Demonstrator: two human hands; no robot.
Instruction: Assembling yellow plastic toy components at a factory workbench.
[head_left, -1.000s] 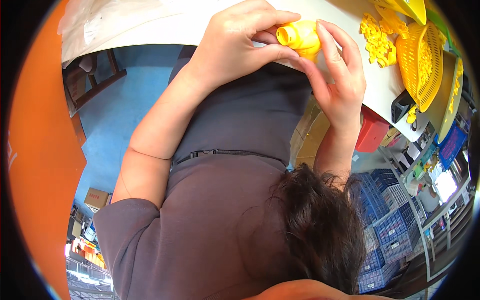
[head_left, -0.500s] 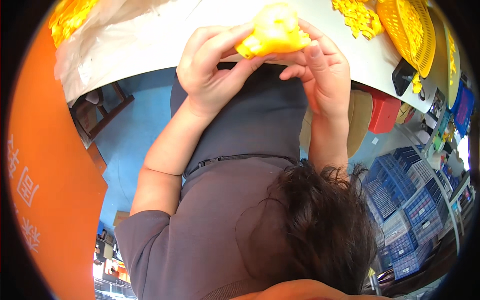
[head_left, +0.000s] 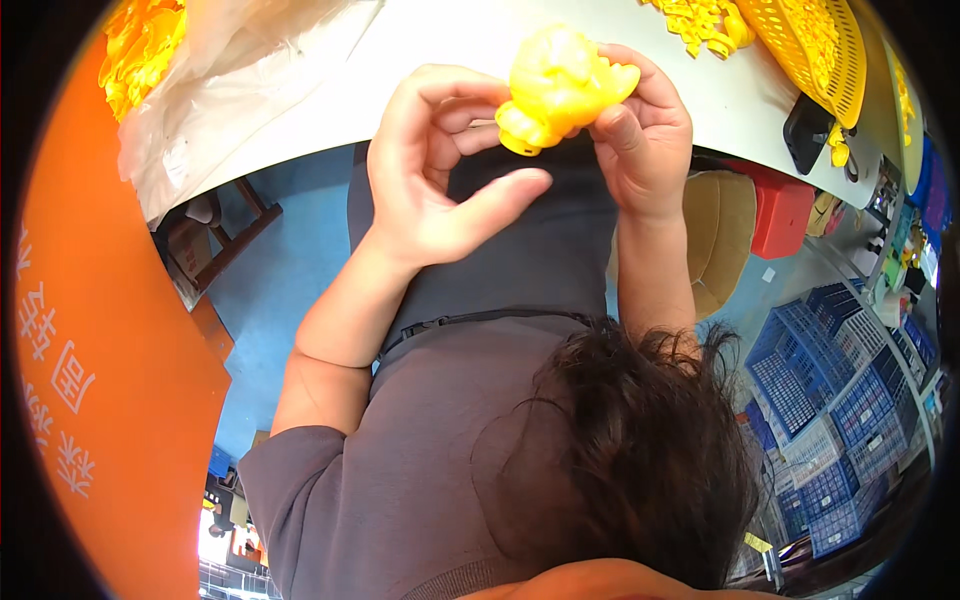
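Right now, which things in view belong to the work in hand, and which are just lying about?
In the work:
- yellow plastic piece, held by the right hand
- left hand, open beside it
- loose yellow parts and yellow basket, probably, by matching colour

Apparently lying about:
- dark flat object
- red plastic object
- blue crates

Bright light washes over the upper middle, where the white table (head_left: 450, 30) nearly burns out and the yellow plastic piece (head_left: 565, 85) loses surface detail to glare. The dark shirt (head_left: 420, 430) reads much dimmer. A bright patch flares at the lower left. Fisheye distortion bows the table's edge; black vignetting fills the corners, and small things near the right rim look soft.
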